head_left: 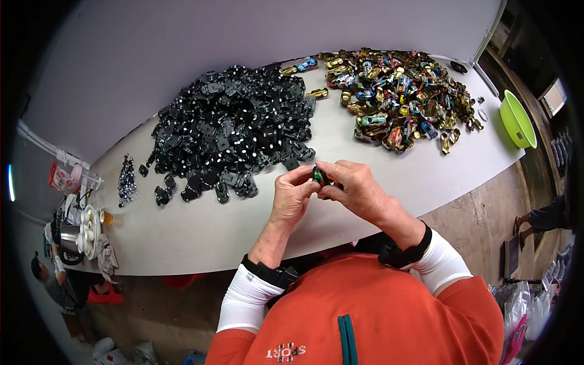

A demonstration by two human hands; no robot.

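Note:
Both hands meet above the near edge of a long white table [201, 231]. My left hand [291, 196] and my right hand [351, 187] pinch a small green and black toy car part [320, 176] between their fingertips. Just beyond the hands lies a big heap of black plastic toy car bases [234, 125] with white dots. Farther right is a heap of colourful and gold toy car bodies [398, 94]. Both forearms wear white sleeves and black wrist bands.
A small pile of dark tiny parts [126, 178] lies at the table's left. A kettle and white cups [82, 228] stand at the left end. A green basin [517, 118] sits at the far right edge. Another person [52, 283] is lower left; someone's feet [526, 222] show at right.

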